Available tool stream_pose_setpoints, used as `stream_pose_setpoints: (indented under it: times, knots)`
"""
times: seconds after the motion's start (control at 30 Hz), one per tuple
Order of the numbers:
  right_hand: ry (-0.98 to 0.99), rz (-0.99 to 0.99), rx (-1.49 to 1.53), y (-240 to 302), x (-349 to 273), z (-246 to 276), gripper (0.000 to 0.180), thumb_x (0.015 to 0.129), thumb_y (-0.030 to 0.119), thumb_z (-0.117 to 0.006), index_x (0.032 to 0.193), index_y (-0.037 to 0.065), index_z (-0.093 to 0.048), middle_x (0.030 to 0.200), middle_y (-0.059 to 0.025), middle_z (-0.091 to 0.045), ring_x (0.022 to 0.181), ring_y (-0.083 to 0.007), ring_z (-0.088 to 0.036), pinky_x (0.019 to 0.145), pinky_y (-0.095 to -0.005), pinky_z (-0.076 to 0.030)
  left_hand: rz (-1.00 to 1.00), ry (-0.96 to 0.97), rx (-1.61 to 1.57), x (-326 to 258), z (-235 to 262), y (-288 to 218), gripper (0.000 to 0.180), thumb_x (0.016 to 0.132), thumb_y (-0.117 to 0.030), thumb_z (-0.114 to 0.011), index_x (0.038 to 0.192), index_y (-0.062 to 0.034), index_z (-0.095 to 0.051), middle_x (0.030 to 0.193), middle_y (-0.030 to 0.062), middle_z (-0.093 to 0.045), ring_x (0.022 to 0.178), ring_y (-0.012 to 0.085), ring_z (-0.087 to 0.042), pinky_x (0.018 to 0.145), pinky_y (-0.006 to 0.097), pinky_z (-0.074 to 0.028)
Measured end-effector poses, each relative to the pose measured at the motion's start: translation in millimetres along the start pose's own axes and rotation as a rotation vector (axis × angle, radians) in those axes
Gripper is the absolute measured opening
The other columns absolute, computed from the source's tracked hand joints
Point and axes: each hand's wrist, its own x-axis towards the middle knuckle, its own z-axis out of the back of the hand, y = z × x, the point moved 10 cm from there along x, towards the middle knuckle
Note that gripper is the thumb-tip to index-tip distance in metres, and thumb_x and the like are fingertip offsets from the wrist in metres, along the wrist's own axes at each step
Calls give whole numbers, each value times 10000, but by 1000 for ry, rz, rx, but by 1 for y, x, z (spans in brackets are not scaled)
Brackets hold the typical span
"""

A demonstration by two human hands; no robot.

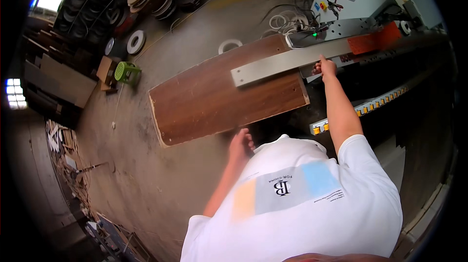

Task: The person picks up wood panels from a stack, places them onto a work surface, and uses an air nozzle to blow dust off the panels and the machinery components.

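Fingers (247, 140) of left hand (241, 146) curled, seemingly on brown panel (219, 98) edge

Board (219, 98) under rail (287, 62) — left hand (241, 142) near edge, right hand (325, 67) far.

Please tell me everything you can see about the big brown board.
The board is a long flat panel with a dark brown wood-grain face and pale raw edges. It lies level, one end under the grey rail of the machine, the other end out over the concrete floor. The left hand is at its near edge; the right hand is at the rail.
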Motion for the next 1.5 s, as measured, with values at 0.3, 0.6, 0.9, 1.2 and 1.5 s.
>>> stream_pose_setpoints:
  times: [0.3, 0.6, 0.9, 1.2, 1.5]
  knots:
    - [387, 63, -227, -33, -101, -141, 372, 923, 381, -726, 922, 8, -716, 747, -91, -738, 501, -118, -622, 411, -253, -348, -48, 42, 32, -8, -2, 2, 351, 1071, -411, -546, 1253, -117, -604, 900, 7, -585, 731, 146, -545, 619, 315, -489]
    - [347, -59, -174, -26, -87, -115, 371, 973, 378, -690, 977, 8, -699, 775, -58, -728, 528, -80, -602, 427, -231, -322, -139, 62, 251, 5, -55, -18, 306, 1065, -332, -571, 1268, -105, -595, 929, 36, -584, 809, 150, -598, 745, 337, -557]
    - [344, -52, -67, -3, -39, -50, 341, 989, 354, -676, 873, 34, -660, 687, -44, -691, 484, -82, -584, 409, -227, -330, -238, -73, 524, 29, -100, -37, 202, 1057, -273, -593, 1218, -158, -553, 835, 1, -564, 678, 114, -554, 562, 279, -464]
    - [170, 71, -49, 17, 5, 24, 357, 990, 335, -662, 860, 4, -682, 732, -73, -722, 511, -125, -619, 494, -294, -492, -626, 48, 798, 27, -209, -145, 320, 1019, -162, -613, 1307, -115, -483, 807, -9, -547, 626, 76, -515, 518, 244, -428]
    - [162, 348, -225, 43, -131, 123, 296, 1028, 292, -601, 1037, 23, -723, 727, -43, -702, 470, -108, -575, 454, -274, -451, -1690, 308, 1226, 8, -437, -308, 419, 898, -53, -722, 1310, -59, -650, 1032, 127, -632, 927, 268, -628, 831, 356, -509]
